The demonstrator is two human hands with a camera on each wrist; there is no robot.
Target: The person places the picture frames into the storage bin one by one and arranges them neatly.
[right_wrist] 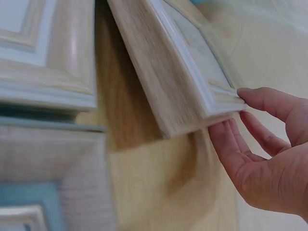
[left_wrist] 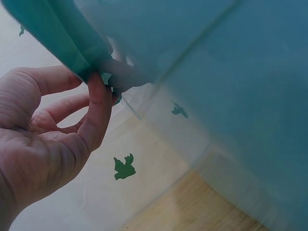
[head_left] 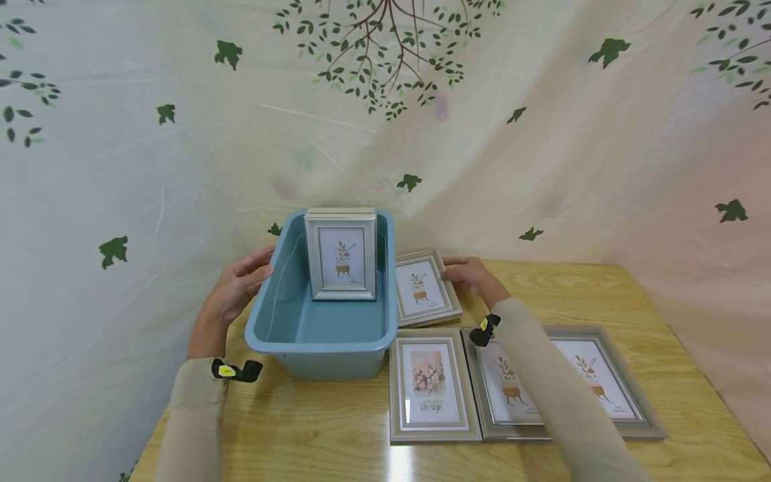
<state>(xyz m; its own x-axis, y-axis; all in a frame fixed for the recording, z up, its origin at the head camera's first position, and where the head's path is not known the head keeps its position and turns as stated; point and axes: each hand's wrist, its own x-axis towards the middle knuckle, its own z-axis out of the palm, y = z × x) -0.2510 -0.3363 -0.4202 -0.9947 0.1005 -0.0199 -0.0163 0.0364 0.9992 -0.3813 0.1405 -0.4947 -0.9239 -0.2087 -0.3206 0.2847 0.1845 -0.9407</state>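
Right hand (head_left: 472, 276): pinching, thumb over and fingers under one edge of the held frame (head_left: 419, 289), which lies just left of this grip.
Left hand (head_left: 237, 284): thumb and fingers closed on the rim of the blue bin (head_left: 325, 347), between the hands.
In the bin: the front frame (head_left: 342, 261) stands upright, left of the right grip; at least one more edge shows behind it.
Outside the bin: the flower frame (head_left: 435, 385) and wide frame (head_left: 593, 378) lie on the table (head_left: 337, 428), nearer the person than the right grip.
Progress: seemingly partway; three frames, including the held one, appear left.
Held frame's direction: picture up, plant's top pointing away from the person; long axis runs away too, far end veering left. Gripped side looks raised.
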